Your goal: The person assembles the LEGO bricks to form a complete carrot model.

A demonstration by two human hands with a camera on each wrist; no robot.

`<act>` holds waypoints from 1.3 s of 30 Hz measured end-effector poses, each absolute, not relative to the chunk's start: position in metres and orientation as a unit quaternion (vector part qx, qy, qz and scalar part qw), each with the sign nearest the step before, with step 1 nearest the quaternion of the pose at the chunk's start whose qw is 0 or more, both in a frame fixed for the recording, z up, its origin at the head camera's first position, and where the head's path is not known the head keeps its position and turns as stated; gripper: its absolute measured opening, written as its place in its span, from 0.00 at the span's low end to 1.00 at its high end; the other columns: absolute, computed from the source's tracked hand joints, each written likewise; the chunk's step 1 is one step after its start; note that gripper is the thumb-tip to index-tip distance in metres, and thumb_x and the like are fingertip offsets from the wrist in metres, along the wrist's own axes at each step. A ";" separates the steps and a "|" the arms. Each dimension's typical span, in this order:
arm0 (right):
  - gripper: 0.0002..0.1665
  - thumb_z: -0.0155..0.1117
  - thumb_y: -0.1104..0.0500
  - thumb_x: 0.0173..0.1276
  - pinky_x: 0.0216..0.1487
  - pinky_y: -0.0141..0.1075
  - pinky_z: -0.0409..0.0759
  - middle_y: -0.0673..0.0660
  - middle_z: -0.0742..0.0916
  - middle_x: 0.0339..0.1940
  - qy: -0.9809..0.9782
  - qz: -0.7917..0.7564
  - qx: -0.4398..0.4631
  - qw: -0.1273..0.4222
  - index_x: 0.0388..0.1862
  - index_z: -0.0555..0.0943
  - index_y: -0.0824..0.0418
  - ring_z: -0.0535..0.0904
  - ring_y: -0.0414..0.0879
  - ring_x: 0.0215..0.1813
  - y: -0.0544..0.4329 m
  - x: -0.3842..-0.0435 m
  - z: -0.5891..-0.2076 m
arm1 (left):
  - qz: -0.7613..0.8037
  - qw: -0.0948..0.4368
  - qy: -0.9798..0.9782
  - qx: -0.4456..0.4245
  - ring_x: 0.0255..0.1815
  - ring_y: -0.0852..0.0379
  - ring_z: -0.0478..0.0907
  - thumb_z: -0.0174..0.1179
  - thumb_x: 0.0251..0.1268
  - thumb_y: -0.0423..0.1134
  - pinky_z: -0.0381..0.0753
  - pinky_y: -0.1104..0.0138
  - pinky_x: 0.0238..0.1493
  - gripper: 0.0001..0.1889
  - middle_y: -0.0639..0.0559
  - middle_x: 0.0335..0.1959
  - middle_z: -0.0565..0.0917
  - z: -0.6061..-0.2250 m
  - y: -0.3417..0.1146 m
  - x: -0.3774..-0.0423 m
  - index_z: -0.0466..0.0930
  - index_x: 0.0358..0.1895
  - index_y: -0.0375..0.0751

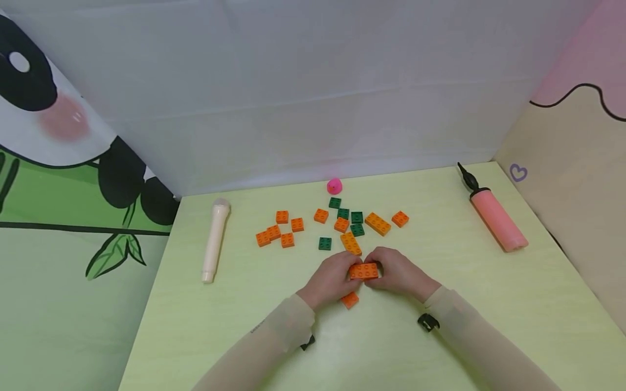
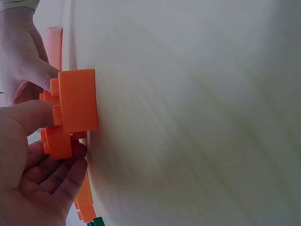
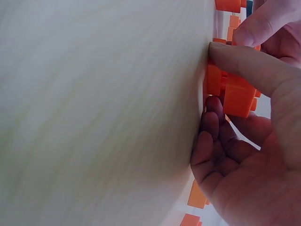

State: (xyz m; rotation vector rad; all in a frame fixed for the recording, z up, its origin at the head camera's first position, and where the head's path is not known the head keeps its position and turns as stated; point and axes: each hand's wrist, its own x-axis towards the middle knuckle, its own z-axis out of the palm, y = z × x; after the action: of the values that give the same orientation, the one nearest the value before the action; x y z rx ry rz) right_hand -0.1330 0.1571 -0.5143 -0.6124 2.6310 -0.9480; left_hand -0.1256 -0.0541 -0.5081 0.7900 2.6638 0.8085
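Observation:
Near the front middle of the table, both hands hold a long orange building block (image 1: 363, 271) with its studs facing up. My left hand (image 1: 337, 276) grips its left end between thumb and fingers. At the right end, my right hand (image 1: 397, 273) pinches it from the other side. In the right wrist view the held orange block (image 3: 240, 96) sits over another orange piece (image 3: 214, 79), close over the tabletop. A small orange block (image 1: 350, 300) lies beside the left wrist. Just beyond the hands is a yellow-orange long block (image 1: 351, 244).
Several small orange blocks (image 1: 287, 240) lie to the left, with green blocks (image 1: 325, 243) and a second yellow-orange long block (image 1: 378, 224) further back. A pink ball-like toy (image 1: 335, 186) sits behind. A pale stick (image 1: 216, 241) lies left, a pink hand pump (image 1: 498, 220) right.

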 end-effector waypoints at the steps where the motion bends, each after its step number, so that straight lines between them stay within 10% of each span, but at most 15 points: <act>1: 0.18 0.84 0.58 0.58 0.49 0.41 0.81 0.44 0.85 0.39 0.910 -0.327 -0.213 0.138 0.45 0.86 0.57 0.78 0.43 0.41 0.157 -0.133 -0.515 | 0.276 0.125 0.914 0.271 0.52 0.57 0.79 0.70 0.69 0.42 0.78 0.65 0.61 0.16 0.55 0.54 0.83 -0.508 -0.054 -0.126 0.83 0.56 0.44; 39: 0.19 0.82 0.62 0.60 0.55 0.45 0.81 0.47 0.87 0.44 0.903 -0.327 -0.229 0.155 0.50 0.87 0.58 0.80 0.46 0.47 0.165 -0.134 -0.507 | 0.271 0.149 0.917 0.253 0.46 0.57 0.77 0.73 0.66 0.39 0.78 0.65 0.57 0.13 0.56 0.47 0.85 -0.501 -0.049 -0.131 0.87 0.51 0.43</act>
State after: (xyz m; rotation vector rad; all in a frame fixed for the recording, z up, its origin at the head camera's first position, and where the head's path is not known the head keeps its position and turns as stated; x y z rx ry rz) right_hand -0.1335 0.1651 -0.5073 -0.6564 2.5875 -0.9378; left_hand -0.1313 -0.0493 -0.5005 0.7273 2.6343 0.7802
